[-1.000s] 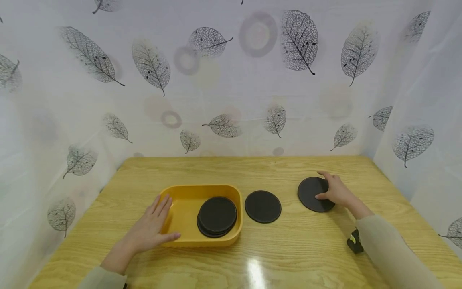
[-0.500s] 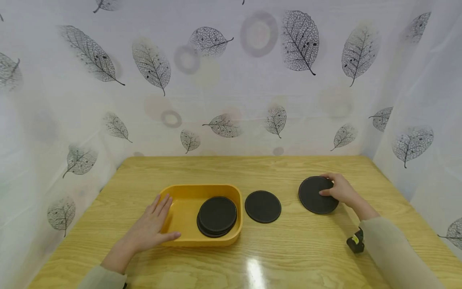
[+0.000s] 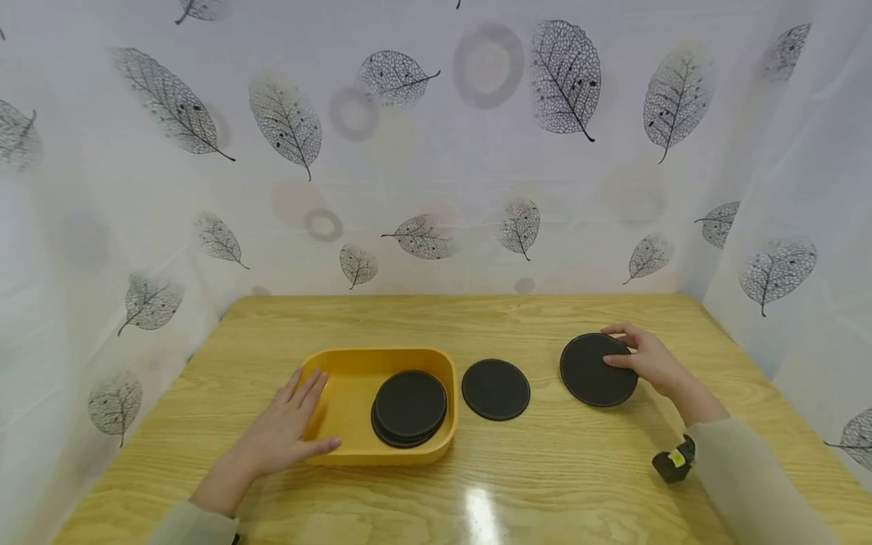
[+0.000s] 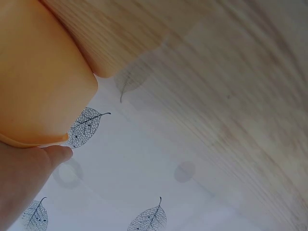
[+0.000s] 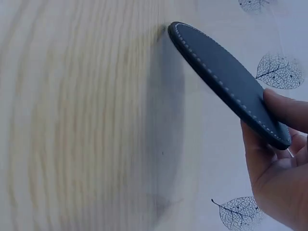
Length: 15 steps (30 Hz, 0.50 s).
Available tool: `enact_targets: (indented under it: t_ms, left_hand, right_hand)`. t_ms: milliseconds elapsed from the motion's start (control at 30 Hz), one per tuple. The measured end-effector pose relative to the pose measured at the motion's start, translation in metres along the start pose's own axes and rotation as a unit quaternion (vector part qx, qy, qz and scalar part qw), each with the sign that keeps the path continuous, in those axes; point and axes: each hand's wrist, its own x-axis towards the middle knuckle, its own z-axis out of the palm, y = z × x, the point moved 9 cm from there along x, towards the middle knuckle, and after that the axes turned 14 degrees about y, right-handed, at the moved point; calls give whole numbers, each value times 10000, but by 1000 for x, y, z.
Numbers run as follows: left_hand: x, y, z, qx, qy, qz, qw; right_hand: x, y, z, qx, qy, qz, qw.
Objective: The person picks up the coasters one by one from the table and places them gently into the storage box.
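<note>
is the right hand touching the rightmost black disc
Touching. The right wrist view shows the right hand pinching the black disc near its edge, thumb on the stitched face and fingers behind it.

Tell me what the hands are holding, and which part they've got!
The right hand holds a round black disc by its right edge, thumb on the upper face, fingers behind. The left hand only rests on the rim of the yellow tray.

White curtains (image 3: 436, 166) printed with dark skeleton leaves (image 3: 567, 79) and faint grey rings (image 3: 460, 66) hang behind and on both sides of a yellowish wood-grain desk (image 3: 552, 477) with rounded far corners; a bright glare (image 3: 481, 515) gleams toward its front.
</note>
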Motion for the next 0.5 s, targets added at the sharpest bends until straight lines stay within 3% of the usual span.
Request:
enact_targets:
  t_ms: [233, 500]
  left_hand:
    - [0, -1, 0, -32, -37, -44, 10000]
    - [1, 1, -1, 37, -34, 14, 10000]
  right_hand:
    - [-8, -7, 8, 1143, 109, 366, 9927]
    - [-17, -31, 22, 2481, 18, 631, 9667]
